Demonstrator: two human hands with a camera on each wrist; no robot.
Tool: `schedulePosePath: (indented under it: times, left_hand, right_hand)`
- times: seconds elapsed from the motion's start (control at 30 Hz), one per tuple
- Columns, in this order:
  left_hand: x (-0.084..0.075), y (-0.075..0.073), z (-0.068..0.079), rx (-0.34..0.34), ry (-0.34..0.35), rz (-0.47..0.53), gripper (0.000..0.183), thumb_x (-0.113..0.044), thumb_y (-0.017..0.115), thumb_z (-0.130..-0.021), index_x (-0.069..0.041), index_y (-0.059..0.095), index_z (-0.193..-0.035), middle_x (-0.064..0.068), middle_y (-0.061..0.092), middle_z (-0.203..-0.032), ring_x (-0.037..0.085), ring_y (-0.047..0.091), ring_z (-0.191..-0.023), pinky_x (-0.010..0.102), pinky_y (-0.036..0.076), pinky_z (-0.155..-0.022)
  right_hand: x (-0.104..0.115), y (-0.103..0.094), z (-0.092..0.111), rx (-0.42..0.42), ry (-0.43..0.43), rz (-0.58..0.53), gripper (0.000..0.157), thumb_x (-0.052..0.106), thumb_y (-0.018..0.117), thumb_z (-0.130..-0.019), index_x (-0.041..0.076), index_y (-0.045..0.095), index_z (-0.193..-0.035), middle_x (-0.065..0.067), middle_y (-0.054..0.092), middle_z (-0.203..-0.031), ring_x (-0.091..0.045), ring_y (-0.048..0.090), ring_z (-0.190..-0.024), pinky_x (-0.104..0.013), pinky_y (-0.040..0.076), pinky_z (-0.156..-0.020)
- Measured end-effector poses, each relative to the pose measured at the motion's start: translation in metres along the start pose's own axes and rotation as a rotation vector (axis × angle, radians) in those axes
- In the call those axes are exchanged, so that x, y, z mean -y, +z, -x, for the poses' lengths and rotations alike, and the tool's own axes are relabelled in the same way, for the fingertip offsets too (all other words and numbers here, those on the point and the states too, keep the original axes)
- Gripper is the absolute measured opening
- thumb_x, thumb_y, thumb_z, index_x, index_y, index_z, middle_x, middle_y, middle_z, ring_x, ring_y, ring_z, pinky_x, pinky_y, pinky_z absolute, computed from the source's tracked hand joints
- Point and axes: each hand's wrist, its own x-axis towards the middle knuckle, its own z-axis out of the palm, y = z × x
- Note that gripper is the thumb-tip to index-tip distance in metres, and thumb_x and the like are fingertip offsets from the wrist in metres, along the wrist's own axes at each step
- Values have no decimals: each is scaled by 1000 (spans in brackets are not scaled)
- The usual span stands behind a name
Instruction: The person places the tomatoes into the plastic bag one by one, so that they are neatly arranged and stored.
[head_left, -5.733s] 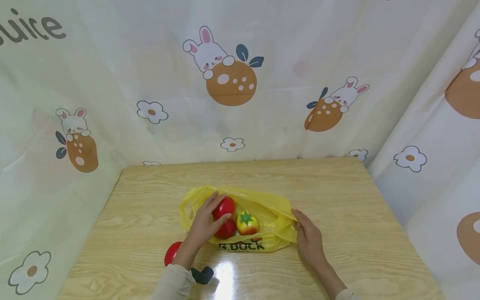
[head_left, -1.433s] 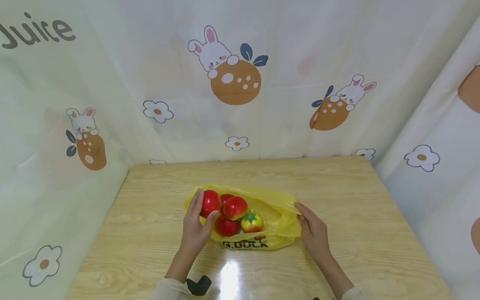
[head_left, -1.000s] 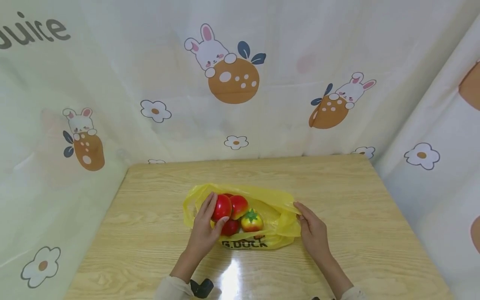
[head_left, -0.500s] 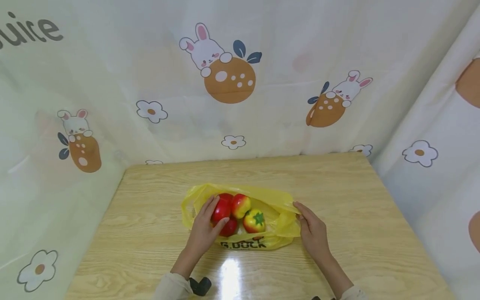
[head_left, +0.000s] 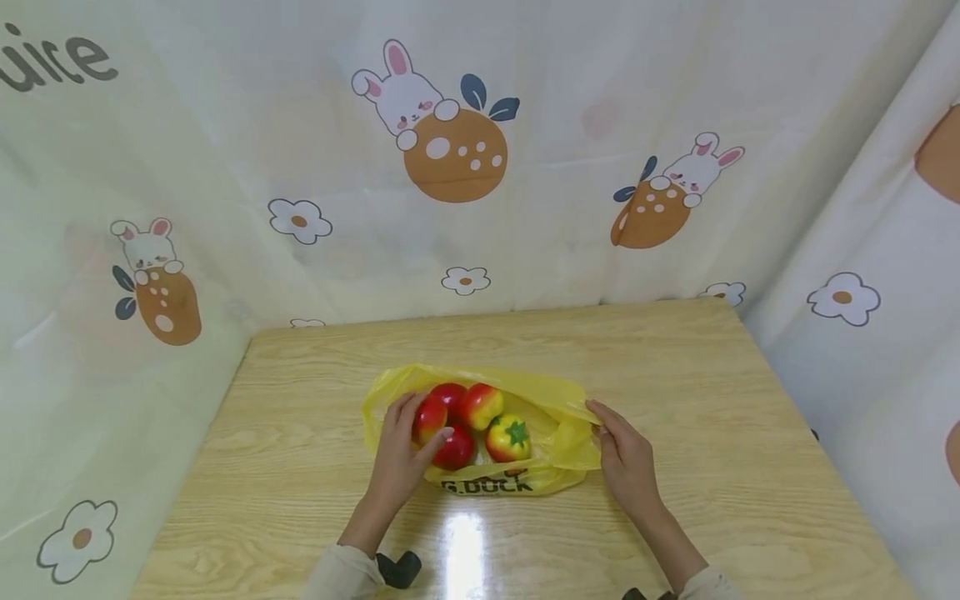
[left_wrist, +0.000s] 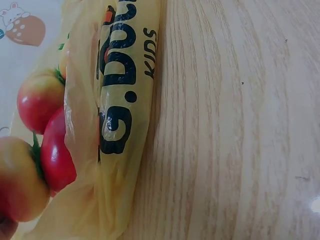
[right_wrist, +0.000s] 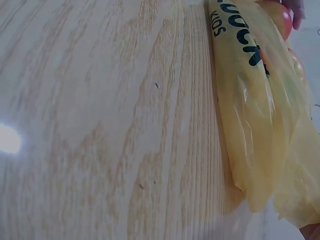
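Observation:
A yellow plastic bag (head_left: 491,487) printed "G.DUCK KIDS" lies on its side on the table, its mouth held wide. Inside it, to the left and middle, sit several shiny red and yellow toy tomatoes; one yellow-red tomato (head_left: 509,439) shows a green star-shaped top. My left hand (head_left: 397,454) reaches in at the bag's left end, fingers and thumb around the leftmost tomato (head_left: 430,418). The left wrist view shows that tomato (left_wrist: 20,180) with a fingertip at its lower edge. My right hand (head_left: 628,462) pinches the bag's right rim between thumb and fingers.
The wooden table (head_left: 615,350) stretches around the bag. A pale curtain (head_left: 555,233) printed with rabbits and flowers closes off the back and both sides. Beside my left sleeve is a black device (head_left: 399,570).
A red tomato that lay on the table beside the left wrist has gone from there. My left hand brought a tomato into the bag among the others, then shifted slightly left. The right hand keeps its hold.

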Motion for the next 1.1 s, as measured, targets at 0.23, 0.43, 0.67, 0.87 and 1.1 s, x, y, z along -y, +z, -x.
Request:
schedulePosePath:
  times: [0.23,0.43,0.67,0.87,1.1]
  left_hand:
    - [6,-3,5,-100,18,-18,56,-25,74,-89,1,52,-132,22,42,-142,37,38,-132,56,44,-104]
    - [9,-6,9,-159,46,-18,46,-19,71,-90,0,54,-129,21,44,-138,37,38,-129,57,45,-100]
    - [10,-8,11,-232,129,-55,39,-13,68,-91,2,56,-125,22,47,-133,39,41,-125,58,47,-96]
    - [12,-10,10,-270,179,-110,39,-11,69,-90,5,56,-123,24,47,-132,39,41,-122,56,45,-94]
    - [9,-14,9,-250,166,-110,40,-12,68,-91,2,55,-125,25,46,-133,39,40,-124,55,44,-95]
  right_hand:
    - [0,2,0,-18,-24,21,39,-19,48,-90,-8,61,-125,-27,63,-124,-38,69,-90,0,41,-72]
    - [0,1,1,-14,-36,13,37,-18,50,-90,-9,60,-125,-28,63,-123,-38,69,-90,3,39,-78]
    - [1,-1,1,-7,-24,14,38,-17,49,-92,-7,60,-126,-27,63,-124,-38,69,-91,1,40,-74]
    - [3,-4,0,2,4,45,41,-16,48,-92,-4,60,-129,-25,61,-129,-32,64,-98,3,33,-83]
    - [2,-8,-2,11,14,86,39,-7,58,-90,-2,59,-130,-24,59,-133,-44,52,-125,-32,42,-109]
